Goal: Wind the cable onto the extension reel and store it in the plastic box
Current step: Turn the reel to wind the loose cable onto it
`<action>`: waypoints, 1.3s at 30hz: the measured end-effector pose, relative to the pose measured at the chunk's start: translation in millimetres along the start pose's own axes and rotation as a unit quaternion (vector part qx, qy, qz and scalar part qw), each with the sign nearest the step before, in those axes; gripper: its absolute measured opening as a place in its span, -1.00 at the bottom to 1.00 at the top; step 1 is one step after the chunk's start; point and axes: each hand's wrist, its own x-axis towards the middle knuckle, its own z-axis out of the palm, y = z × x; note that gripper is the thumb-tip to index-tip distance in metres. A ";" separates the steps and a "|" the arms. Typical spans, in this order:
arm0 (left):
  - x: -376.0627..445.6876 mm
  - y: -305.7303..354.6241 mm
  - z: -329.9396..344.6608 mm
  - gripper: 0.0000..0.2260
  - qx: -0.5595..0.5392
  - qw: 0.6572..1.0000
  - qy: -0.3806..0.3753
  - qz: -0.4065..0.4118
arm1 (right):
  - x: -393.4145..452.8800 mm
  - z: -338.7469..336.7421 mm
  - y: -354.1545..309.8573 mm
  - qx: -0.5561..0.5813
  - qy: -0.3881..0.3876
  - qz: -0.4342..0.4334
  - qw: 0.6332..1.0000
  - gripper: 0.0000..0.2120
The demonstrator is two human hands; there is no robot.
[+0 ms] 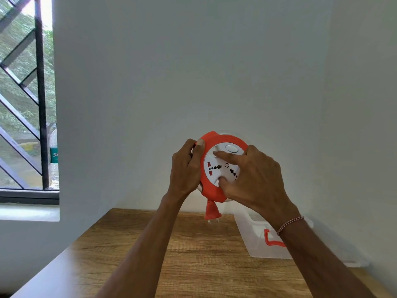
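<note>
I hold a round orange-and-white extension reel up in front of the wall, above the table. My left hand grips its left orange rim. My right hand lies on the white socket face, with forefinger and thumb pressed on the white centre disc. An orange plug hangs just under the reel on a very short length of cable; the rest of the cable is not visible. A clear plastic box with an orange latch sits on the table at the right, partly behind my right forearm.
A wooden table stretches below my arms, against a white wall. A barred window with a sill is at the left. The box's clear lid edge shows at the table's right side.
</note>
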 end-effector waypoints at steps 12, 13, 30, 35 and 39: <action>-1.3 -1.0 2.2 -0.70 0.012 1.000 -0.003 0.003 | -3.7 11.2 -13.3 0.099 0.072 0.118 0.985 -0.34; -1.3 -1.4 2.2 -0.70 0.015 1.000 -0.002 0.005 | -3.6 11.8 -13.4 0.102 0.070 0.118 0.985 -0.34; -2.4 -4.5 0.2 -0.83 0.016 1.000 0.019 -0.014 | 1.6 4.5 -1.5 0.000 0.043 0.029 0.999 -0.40; -4.4 -1.4 3.1 -0.81 0.020 1.000 0.021 0.005 | -1.7 10.5 -11.2 0.013 0.052 0.061 0.997 -0.35; -6.5 -1.2 4.4 -0.80 0.014 1.000 0.025 0.014 | -3.5 12.5 -11.3 0.031 0.078 0.089 0.992 -0.34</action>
